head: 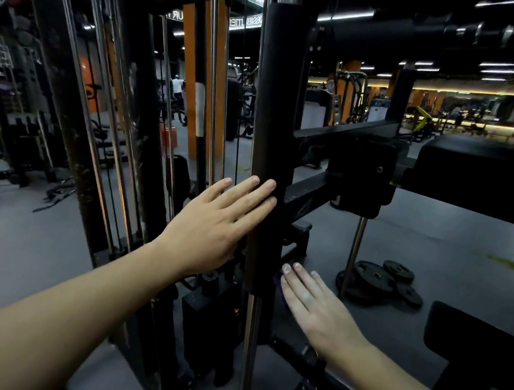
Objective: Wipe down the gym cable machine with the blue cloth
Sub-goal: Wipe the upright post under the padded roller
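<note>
Mid-wipe on black upright sleeve [275, 116]: left hand [212, 231] flat-fingered against it, right hand [316, 309] straight-fingered on blue cloth [280, 278]; rest of cable machine [311, 193] likely pending.

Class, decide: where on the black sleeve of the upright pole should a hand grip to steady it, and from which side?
Probably its lower half, from the left, where the left hand lies flat. The black sleeve is an upright round tube that fingers can wrap, and crossbars crowd its right side.
</note>
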### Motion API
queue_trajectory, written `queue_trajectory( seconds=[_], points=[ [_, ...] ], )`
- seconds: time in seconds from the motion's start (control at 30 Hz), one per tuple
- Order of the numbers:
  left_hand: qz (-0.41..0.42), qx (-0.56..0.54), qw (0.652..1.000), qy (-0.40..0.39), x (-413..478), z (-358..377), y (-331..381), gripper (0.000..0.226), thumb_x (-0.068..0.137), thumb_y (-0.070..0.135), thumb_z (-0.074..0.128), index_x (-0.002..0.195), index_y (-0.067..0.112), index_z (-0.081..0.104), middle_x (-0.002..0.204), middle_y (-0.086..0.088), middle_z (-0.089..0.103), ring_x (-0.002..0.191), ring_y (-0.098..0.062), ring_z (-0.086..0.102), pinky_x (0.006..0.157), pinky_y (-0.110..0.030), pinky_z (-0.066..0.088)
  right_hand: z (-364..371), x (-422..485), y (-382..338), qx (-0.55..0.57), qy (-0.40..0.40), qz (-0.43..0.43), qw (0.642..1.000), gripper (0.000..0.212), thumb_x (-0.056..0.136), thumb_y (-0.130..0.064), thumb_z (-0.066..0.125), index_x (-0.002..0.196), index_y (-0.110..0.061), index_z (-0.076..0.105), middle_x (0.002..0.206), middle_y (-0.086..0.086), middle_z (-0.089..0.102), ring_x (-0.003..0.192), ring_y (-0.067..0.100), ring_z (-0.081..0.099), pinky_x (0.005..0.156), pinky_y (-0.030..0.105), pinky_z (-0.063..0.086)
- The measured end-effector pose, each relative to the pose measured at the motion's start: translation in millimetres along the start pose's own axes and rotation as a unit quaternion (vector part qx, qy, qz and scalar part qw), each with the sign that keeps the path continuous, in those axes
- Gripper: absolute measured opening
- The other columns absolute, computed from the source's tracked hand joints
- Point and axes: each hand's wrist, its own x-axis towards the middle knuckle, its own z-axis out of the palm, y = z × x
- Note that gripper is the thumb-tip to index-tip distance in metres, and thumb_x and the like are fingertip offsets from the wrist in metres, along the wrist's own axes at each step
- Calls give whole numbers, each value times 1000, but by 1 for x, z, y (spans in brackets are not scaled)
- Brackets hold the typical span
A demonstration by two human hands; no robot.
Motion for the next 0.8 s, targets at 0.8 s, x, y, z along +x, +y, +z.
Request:
queue_trajectory(
  seconds=[0.8],
  points=[
    [17, 58, 998, 31, 18, -9, -4, 81, 89, 26, 50, 164, 9, 25, 174, -11, 12, 161, -29, 11, 126, -55, 21, -32, 108, 9, 112, 123, 226, 960, 56, 99, -1, 55, 153, 2, 38, 165, 17, 30, 156, 27, 21, 120, 51, 33]
  ],
)
